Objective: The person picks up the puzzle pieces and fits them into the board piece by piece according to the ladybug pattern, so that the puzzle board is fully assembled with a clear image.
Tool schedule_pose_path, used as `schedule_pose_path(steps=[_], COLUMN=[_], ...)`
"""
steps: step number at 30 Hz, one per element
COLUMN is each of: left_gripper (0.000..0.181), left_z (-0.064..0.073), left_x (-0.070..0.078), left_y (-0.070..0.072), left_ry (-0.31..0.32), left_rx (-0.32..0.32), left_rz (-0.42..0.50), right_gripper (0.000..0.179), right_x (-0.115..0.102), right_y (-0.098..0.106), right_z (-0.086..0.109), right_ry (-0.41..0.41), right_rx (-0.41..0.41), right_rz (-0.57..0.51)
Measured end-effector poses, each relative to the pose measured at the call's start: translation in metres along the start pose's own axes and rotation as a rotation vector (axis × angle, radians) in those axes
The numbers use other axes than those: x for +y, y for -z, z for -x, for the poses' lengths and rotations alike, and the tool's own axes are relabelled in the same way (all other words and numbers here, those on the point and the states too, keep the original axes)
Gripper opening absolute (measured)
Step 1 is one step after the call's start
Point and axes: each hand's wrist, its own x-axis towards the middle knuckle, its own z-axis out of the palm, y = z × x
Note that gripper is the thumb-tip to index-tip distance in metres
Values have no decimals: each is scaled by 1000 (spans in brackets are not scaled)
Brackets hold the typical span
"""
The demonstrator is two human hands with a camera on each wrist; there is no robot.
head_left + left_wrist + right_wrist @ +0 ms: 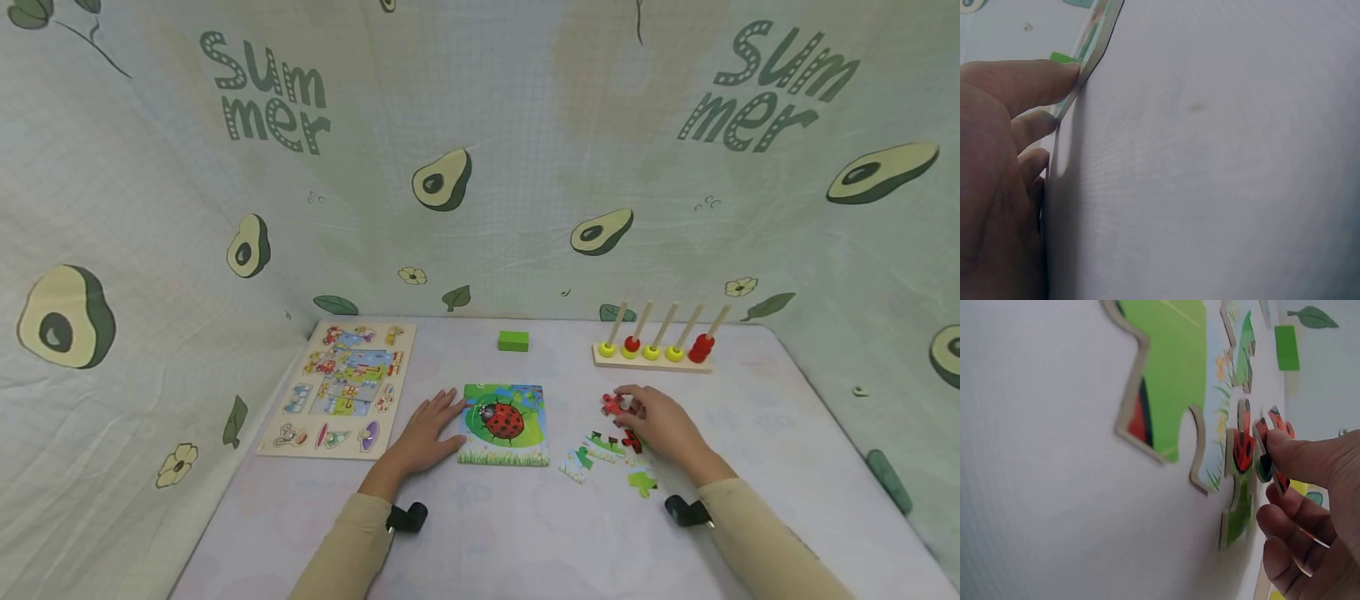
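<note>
A square ladybug puzzle board [471, 454] lies flat in the middle of the table. My left hand [422, 435] rests at its left side, fingers spread, with thumb and fingertips against the edge in the left wrist view. Further right, my right hand [667, 427] is over a loose group of jigsaw pieces. In the right wrist view its thumb and fingers pinch a red and black puzzle piece [1261, 432]. Close by lie another red ladybug piece [1243, 450] and a large green piece [1175, 369]. Pale grass-edged pieces [573, 467] are scattered nearer the board.
At the left lies a wooden picture puzzle board [300, 437] with vehicles and toys. A green block [513, 341] sits behind the ladybug board. The bead counting rack [652, 364] with upright pegs stands at the back right. A patterned cloth [517, 250] hangs behind the table.
</note>
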Motion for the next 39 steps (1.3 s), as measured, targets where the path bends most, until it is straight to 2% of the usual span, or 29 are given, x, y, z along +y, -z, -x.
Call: schedule_pose_path(steps=[8, 13, 22, 29, 39], left_gripper=[66, 66, 66, 66, 66], left_z=[0, 0, 0, 0, 0], left_x=[1, 2, 2, 3, 2], left_y=[0, 1, 1, 1, 1], left_ry=[4, 7, 11, 22, 16], left_rx=[2, 3, -3, -5, 1], left_rz=[8, 2, 1, 4, -4], right_gripper=[37, 35, 31, 31, 28], right_x=[5, 5, 4, -9, -35], right_y=[9, 13, 10, 0, -19], right_z=[1, 2, 4, 2, -3], right_ry=[-21, -23, 3, 42, 91], right_rx=[-23, -41, -8, 14, -13], right_rz=[-48, -91, -191, -272, -377])
